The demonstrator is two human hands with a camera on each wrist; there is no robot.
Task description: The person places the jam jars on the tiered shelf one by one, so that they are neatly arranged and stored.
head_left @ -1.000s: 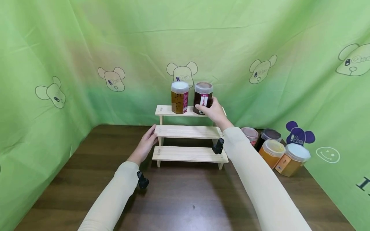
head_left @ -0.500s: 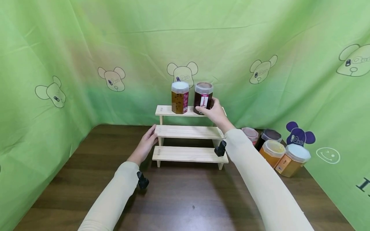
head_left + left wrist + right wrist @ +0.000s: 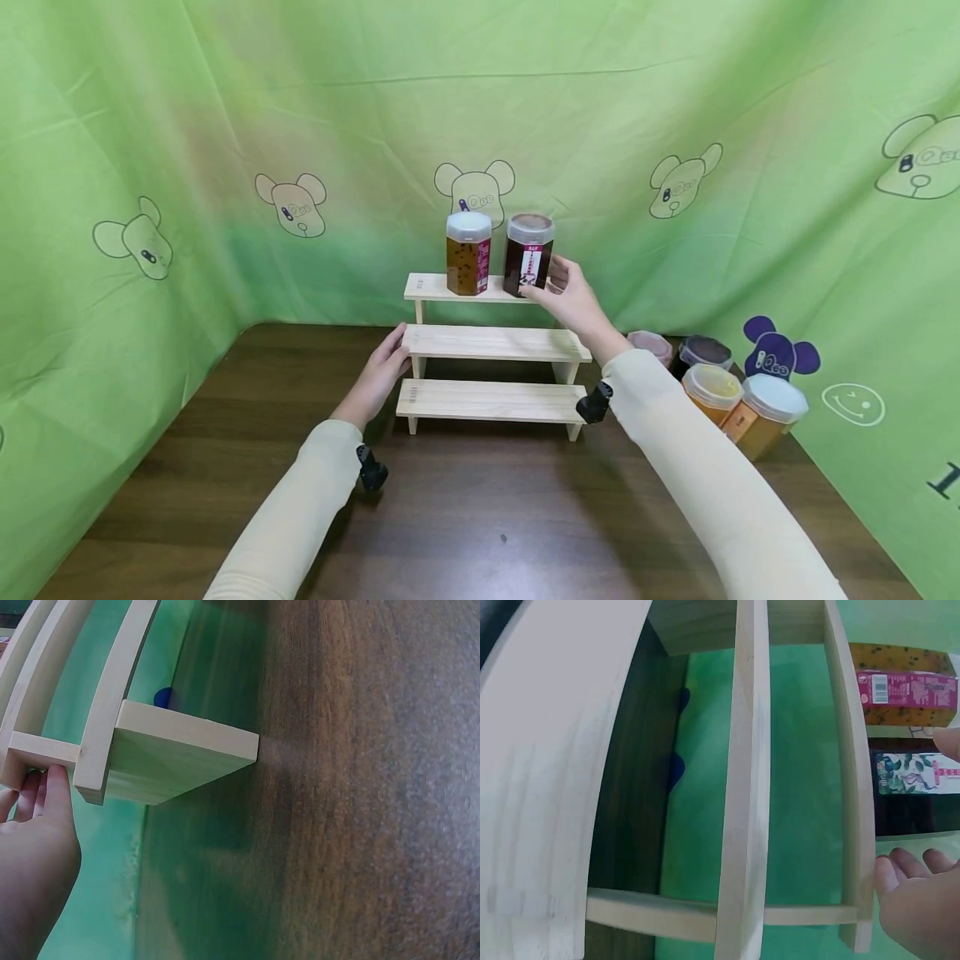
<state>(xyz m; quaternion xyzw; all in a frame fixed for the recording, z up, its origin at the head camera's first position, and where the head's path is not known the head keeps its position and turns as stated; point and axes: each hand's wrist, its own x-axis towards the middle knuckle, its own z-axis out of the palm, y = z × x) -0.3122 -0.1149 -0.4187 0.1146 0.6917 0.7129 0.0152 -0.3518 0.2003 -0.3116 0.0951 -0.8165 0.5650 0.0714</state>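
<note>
A three-tier wooden shelf (image 3: 491,342) stands on the table. My left hand (image 3: 378,373) grips the left end of its middle tier; in the left wrist view the fingers (image 3: 54,791) reach behind a side bar. On the top tier stands a dark jar (image 3: 514,262) with a clear lid and a white-and-pink label. Beside it, to the left, is an amber jar (image 3: 461,265) with dark specks and a white lid. My right hand (image 3: 576,304) is spread loosely at the dark jar's right side; the right wrist view shows its lower fingers (image 3: 907,866) apart from the jar.
Several more jars stand at the table's right: a pink-lidded one (image 3: 651,343), a dark one (image 3: 701,353), an orange one (image 3: 708,404) and a honey-coloured one (image 3: 757,429). A green printed cloth (image 3: 360,108) hangs behind and along both sides of the brown table (image 3: 450,517).
My right hand has loosened from the dark jar and drawn back slightly to the right, its thumb sliding toward the label's lower edge. Both jars stay on the top tier. The left hand has kept still.
</note>
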